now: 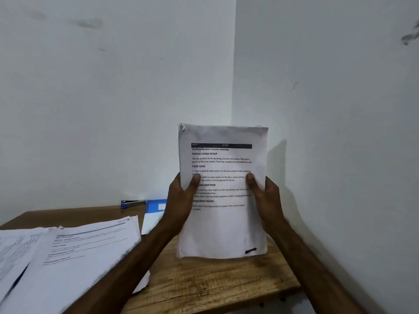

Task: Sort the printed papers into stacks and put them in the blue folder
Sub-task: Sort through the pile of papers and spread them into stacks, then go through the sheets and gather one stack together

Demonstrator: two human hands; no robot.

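Observation:
I hold a stack of printed papers [223,225] upright, its bottom edge touching the wooden table [204,279]. My left hand [181,200] grips its left edge with the thumb across the front page. My right hand [265,196] grips the right edge the same way. The blue folder [156,206] lies at the back of the table, partly hidden behind my left hand, with a white sheet [150,222] on it. More printed papers [68,252] lie spread over the left half of the table.
A dark blue stapler [132,203] sits by the wall, left of the folder. White walls meet in a corner directly behind the held stack. The table's right edge runs close to the right wall.

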